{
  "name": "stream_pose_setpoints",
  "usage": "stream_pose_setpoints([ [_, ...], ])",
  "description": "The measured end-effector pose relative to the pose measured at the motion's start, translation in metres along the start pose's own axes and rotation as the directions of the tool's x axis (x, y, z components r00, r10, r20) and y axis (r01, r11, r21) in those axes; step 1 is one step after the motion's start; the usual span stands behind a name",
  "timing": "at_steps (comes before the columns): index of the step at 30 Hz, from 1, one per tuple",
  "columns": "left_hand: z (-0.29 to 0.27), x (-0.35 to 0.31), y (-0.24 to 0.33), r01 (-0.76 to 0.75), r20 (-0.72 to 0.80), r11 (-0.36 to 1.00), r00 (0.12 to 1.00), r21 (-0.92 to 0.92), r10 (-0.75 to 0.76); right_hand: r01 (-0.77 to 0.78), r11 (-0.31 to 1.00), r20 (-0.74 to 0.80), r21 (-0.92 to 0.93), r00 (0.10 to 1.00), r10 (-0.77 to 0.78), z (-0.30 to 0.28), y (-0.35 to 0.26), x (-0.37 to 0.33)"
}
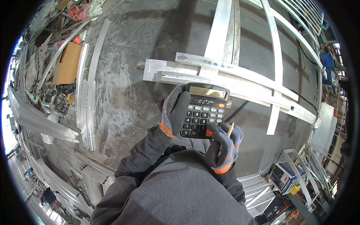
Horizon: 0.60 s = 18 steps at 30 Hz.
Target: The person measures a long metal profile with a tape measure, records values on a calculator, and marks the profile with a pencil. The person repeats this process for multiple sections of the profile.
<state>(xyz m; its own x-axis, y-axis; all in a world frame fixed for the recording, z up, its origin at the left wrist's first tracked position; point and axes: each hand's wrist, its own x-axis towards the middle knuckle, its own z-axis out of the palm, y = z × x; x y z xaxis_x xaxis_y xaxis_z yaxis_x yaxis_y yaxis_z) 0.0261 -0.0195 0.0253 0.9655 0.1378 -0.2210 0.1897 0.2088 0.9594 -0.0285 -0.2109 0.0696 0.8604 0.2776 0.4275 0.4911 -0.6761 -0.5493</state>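
A black calculator with a lit display is held up in front of my body, its keys facing me. My left hand, in a grey and blue work glove with an orange cuff, grips its left edge. Over the calculator's lower right corner is my right hand, gloved alike, with a finger at the orange key. A pencil sticks up between the fingers of that hand. Just beyond the calculator, a measuring tape lies stretched along a metal bar.
Long aluminium profiles cross one another ahead and to the right. More profiles lie on the floor at left, beside a cardboard piece and heaped scrap. A metal frame with boxes stands at lower right.
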Motion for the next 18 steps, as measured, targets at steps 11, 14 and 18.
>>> stream_pose_setpoints([
  [11, -0.003, 0.002, 0.002, 0.017, 0.034, 0.999, 0.999, -0.047, -0.016, -0.083, 0.992, -0.124, 0.098, 0.988, 0.095, -0.006, 0.002, -0.004],
  [14, -0.003, 0.003, 0.001, 0.024, 0.039, 0.995, 0.999, -0.095, -0.021, -0.176, 0.974, -0.137, 0.141, 0.971, 0.196, -0.008, 0.007, -0.005],
  [18, -0.002, 0.005, -0.001, 0.001, 0.048, 0.995, 0.999, -0.104, 0.004, -0.227, 0.957, -0.162, 0.178, 0.953, 0.256, -0.006, 0.011, -0.007],
])
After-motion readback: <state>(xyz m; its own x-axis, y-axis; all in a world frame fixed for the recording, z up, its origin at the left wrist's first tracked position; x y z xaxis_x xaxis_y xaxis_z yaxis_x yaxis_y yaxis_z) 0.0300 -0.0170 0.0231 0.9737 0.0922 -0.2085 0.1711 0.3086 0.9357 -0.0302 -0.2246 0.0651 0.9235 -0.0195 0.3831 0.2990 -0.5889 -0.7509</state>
